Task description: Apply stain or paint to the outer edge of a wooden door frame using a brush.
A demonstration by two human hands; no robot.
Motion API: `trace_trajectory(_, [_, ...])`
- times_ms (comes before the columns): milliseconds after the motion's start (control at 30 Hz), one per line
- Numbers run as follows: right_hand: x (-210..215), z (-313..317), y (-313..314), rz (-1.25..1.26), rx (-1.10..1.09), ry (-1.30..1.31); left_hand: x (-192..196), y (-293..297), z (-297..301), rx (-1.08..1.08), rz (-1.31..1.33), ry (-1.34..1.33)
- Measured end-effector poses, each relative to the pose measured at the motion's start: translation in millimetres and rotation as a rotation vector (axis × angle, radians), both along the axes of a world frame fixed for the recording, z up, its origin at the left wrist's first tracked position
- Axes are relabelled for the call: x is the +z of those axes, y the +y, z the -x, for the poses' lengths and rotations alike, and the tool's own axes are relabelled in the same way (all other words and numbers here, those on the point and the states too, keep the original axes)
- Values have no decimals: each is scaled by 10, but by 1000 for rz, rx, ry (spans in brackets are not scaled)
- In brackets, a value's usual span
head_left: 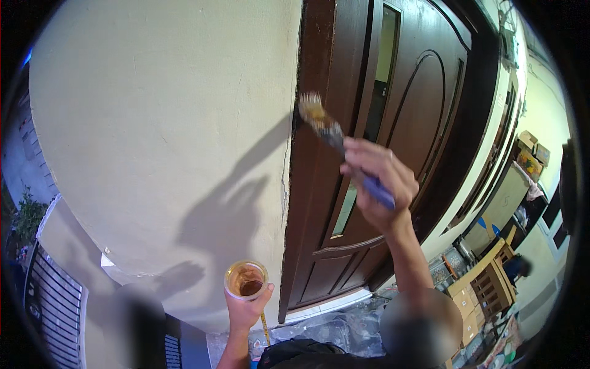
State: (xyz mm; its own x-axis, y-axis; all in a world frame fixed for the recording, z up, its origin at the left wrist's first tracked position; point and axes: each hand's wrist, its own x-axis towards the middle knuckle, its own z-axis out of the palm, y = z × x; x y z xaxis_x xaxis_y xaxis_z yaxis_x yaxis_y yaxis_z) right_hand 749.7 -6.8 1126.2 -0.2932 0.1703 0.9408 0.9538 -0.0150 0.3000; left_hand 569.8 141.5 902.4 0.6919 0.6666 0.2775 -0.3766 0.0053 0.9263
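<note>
My right hand is closed around the handle of a paintbrush, raised in front of the brown wooden door frame. The brush has a purple-blue handle end, and its pale, stained bristles point up and left, near where the frame meets the cream wall. I cannot tell whether the bristles touch the frame. Lower down, my left hand grips a clear plastic cup with brown paint low inside and brown smears on its walls. A dark brown panelled door with narrow glass strips stands behind my right hand.
Plastic sheeting covers the floor below the white doorsill. Wooden furniture and cardboard boxes crowd the lower right. At the left stand a barred metal gate and a plant.
</note>
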Motion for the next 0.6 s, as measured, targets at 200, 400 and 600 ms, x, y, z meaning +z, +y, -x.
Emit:
trace_trajectory(200, [-23,53,-182,-157,174,380,-62,-31,-84,-4,-159,-34])
trace_trajectory(400, [480,-106,-91,-167,89,163,34,-176,-85,-10,3,-2])
trace_trajectory(600, [833,-197,105,-371,124,67,124,-210,-64,-2,0,-11])
